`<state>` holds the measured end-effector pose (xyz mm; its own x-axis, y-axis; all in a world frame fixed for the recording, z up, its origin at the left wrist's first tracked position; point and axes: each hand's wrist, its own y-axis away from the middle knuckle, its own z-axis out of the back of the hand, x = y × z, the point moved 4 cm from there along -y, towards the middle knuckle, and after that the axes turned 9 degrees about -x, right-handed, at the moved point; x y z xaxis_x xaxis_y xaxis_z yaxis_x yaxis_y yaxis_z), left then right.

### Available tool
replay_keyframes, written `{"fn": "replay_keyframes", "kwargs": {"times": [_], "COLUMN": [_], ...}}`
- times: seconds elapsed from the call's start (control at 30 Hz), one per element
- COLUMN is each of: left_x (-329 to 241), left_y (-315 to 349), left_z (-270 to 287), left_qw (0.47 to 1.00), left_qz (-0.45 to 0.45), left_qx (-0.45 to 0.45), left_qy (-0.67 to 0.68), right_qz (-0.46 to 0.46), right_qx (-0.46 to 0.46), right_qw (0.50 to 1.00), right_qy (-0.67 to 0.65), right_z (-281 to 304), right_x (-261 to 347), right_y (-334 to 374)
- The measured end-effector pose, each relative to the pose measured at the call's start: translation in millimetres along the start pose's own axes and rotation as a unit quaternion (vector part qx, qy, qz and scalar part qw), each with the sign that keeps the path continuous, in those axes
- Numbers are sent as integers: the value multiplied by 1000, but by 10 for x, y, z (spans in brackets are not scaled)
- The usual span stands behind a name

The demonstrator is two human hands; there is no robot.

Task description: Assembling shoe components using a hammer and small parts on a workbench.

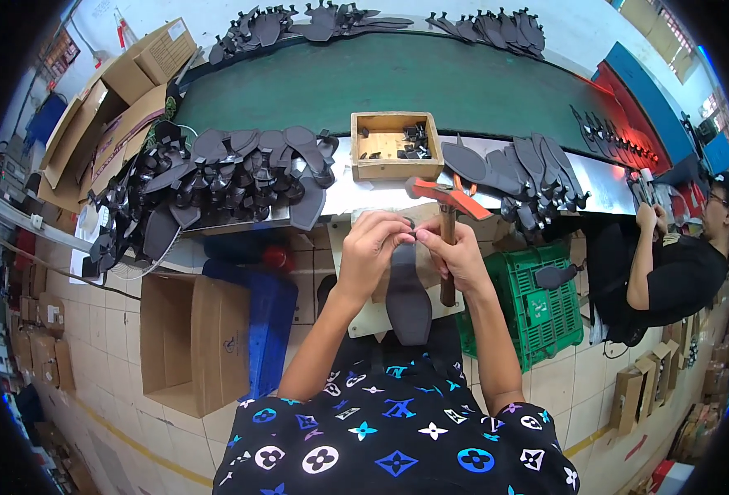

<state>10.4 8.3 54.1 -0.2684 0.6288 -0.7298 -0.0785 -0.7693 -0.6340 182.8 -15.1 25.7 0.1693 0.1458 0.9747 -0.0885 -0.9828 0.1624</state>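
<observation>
Patterned shirt (pixel 397 429) nearest, dark sole (pixel 409 301) just beyond, judged light, springy and best gripped by its edges, was pinched at its narrow end between left hand (pixel 370 252) and right hand (pixel 463 257), hammer (pixel 449 221) tucked in the latter.

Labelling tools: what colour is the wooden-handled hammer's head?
The hammer's head is mostly orange, clearest in the head view.

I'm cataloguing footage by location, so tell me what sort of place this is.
Probably a shoe workshop: heaps of dark soles, a long green work surface, and a hammer in the person's right hand.
</observation>
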Motion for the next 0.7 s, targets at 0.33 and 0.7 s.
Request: {"fn": "replay_keyframes", "kwargs": {"times": [0.33,0.7], "left_x": [503,624], "left_y": [86,126], "left_z": [-186,-181], "left_qw": [995,992], "left_qz": [67,64], "left_qx": [72,59], "left_qy": [4,-89], "right_qz": [17,22], "right_qx": [14,-10], "right_qw": [997,996], "right_qy": [72,82], "right_z": [77,95], "right_x": [69,51], "right_y": [-149,-201]}}
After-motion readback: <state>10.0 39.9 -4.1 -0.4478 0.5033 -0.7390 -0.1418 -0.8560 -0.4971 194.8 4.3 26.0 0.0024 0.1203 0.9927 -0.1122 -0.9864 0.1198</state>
